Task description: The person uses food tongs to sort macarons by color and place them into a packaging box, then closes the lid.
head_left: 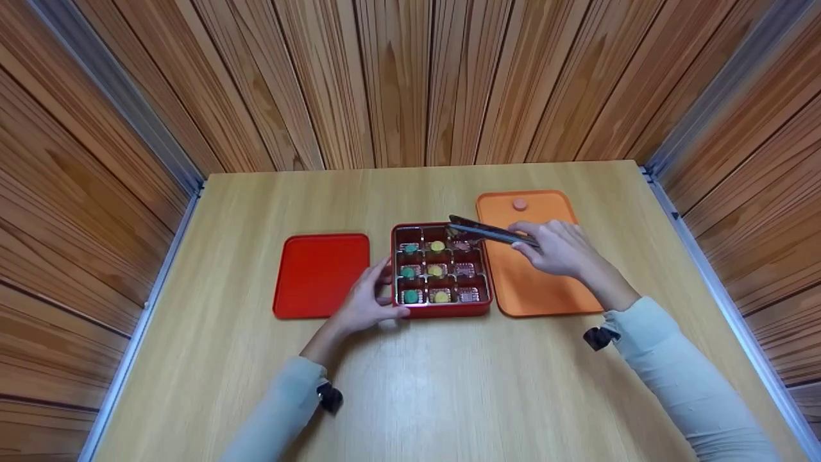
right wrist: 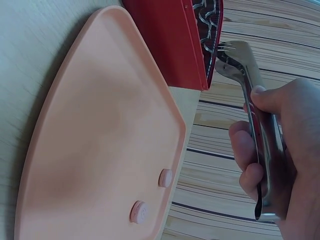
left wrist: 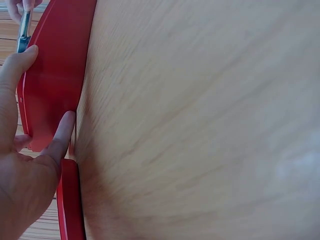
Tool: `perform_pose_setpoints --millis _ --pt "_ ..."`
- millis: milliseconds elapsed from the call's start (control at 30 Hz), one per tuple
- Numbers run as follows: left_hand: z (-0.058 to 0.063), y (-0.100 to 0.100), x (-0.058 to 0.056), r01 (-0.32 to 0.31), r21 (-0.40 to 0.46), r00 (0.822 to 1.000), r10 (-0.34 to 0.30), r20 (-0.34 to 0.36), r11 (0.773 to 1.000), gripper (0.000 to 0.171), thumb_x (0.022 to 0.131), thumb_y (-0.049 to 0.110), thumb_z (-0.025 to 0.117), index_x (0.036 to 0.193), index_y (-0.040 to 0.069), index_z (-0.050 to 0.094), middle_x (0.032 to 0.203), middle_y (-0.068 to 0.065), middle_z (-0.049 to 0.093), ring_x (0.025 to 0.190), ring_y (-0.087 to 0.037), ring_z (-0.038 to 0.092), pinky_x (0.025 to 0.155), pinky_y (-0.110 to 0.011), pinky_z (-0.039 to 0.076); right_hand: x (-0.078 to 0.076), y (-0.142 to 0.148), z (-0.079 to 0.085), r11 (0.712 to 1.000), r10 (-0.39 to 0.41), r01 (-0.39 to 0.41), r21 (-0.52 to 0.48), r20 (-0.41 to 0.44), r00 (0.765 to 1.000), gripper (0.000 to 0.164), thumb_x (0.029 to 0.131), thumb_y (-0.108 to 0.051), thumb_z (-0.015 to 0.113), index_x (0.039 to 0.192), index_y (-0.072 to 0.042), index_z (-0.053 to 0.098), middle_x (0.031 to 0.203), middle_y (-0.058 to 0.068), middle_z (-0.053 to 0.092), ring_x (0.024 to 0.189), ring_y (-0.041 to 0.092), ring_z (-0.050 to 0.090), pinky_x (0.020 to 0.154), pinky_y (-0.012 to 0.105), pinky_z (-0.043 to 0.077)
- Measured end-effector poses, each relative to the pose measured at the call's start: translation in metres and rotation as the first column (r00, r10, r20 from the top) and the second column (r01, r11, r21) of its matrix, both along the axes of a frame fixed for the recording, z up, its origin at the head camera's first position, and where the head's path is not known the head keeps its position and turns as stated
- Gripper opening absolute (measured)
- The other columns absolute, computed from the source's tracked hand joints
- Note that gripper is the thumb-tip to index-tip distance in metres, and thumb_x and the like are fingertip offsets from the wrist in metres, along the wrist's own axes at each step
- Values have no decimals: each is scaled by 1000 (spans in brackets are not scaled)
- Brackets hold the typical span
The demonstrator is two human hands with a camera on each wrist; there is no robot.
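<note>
Tongs (head_left: pixel 490 233) in right fingers (right wrist: pixel 243 150), extending over box (head_left: pixel 449 310)

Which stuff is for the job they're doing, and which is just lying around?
Part of the job:
the tongs, gripped by the right hand
the red box holding green pieces and yellow pieces, touched by the left hand
the orange tray and its two pink pieces, probably

Just lying about, it seems:
the flat red tray, maybe the box's lid
</note>
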State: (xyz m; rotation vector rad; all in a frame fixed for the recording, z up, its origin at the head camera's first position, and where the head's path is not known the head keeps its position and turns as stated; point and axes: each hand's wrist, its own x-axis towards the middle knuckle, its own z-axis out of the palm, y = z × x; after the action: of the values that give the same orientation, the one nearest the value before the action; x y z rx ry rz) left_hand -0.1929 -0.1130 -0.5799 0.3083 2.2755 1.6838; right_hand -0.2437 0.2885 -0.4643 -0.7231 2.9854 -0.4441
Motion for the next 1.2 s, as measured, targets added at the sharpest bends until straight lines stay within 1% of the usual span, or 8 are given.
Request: perform_pose_setpoints --millis 133,300,367,600,733,867,1067,1200 --pt "1 0 0 -4 -10 1000 4 -1 1000 118 88 21 99 181 19 26 168 -20 45 155 -38 52 118 -50 63 0 1 -2 1000 -4 4 -7 -25 1000 37 112 -29 68 144 -10 73 68 -2 46 54 15 33 50 26 21" --pt "1 -1 0 -3 -22 1000 3 -4 1000 119 87 23 99 181 21 26 169 -18 45 155 -37 51 118 -50 63 -3 5 -4 999 -37 37 -33 -16 999 38 112 -28 68 145 -10 71 68 -2 45 53 15 35 49 26 24" --pt "1 -1 0 -3 -17 1000 3 1 1000 119 87 22 100 181 23 26 169 -17 45 155 -36 51 118 -50 63 -5 7 -6 997 -65 64 -49 -8 998 39 113 -29 67 146 -10 70 68 -2 46 53 16 37 49 26 25" --pt "0 0 1 -9 17 1000 9 2 1000 119 87 16 99 181 19 26 170 -21 44 155 -39 52 117 -51 63 -14 19 -9 983 -166 165 -81 -4 986 45 114 -32 64 153 -11 66 71 2 50 55 19 43 52 30 29" --pt "0 0 1 -6 27 1000 6 8 1000 119 87 15 99 181 20 26 172 -20 42 156 -40 51 119 -53 62 -17 27 -11 973 -213 214 -90 16 977 48 115 -33 64 156 -9 64 73 4 52 55 21 46 53 31 32" --pt "0 0 1 -5 14 1000 5 8 1000 119 87 18 99 181 21 26 172 -19 42 156 -38 51 118 -51 63 -21 33 -13 968 -241 241 -77 5 971 50 115 -34 63 158 -8 62 70 4 49 53 22 44 53 32 32" --pt "2 0 1 -3 -15 1000 4 10 1000 118 88 22 99 181 25 26 170 -17 43 155 -35 51 118 -49 63 -29 43 -16 962 -272 270 -33 -64 960 50 114 -36 62 158 -12 63 69 5 46 56 22 42 49 32 28" --pt "3 0 2 -6 -22 1000 6 16 1000 119 87 23 99 181 28 26 170 -16 44 156 -35 51 119 -50 63 -34 47 -15 952 -306 305 -35 -27 952 53 114 -37 62 160 -13 61 70 5 45 57 22 41 50 33 28"
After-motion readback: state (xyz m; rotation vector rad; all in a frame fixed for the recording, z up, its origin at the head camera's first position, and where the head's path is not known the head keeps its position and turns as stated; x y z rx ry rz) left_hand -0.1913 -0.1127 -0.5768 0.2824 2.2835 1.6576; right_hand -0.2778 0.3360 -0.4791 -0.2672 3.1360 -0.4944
